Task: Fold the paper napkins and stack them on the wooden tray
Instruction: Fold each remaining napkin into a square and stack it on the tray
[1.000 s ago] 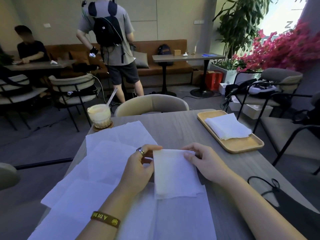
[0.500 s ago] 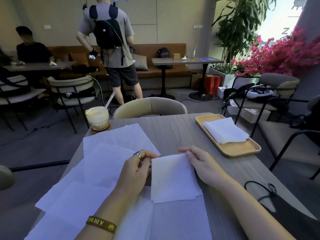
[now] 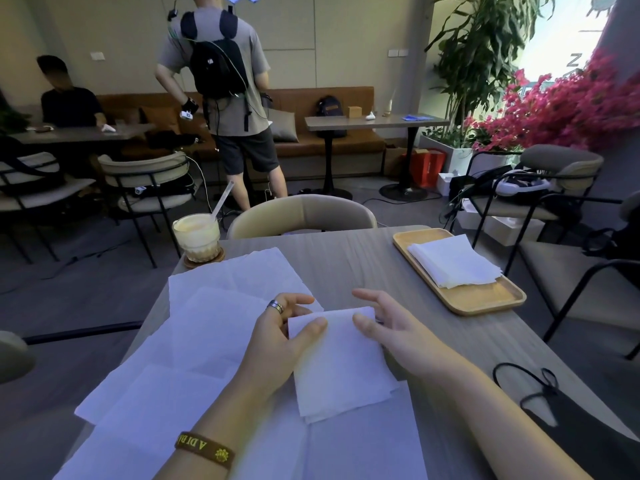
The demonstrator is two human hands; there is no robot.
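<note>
Fingers [image 3: 297, 301] have closed on folded napkin's [image 3: 341, 362] far corners.

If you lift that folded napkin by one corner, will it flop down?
Probably: the folded napkin is thin paper, so it would likely droop. It looks very light; a nudge might slide it over the unfolded napkins beneath. Rough tugging could tear it.

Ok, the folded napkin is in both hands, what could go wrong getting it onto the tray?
The left hand and right hand pinch the folded napkin only at its far edge, so its layers may fall open when lifted. The stack on the wooden tray already looks fanned at its edges; a careless drop could skew it more.
</note>
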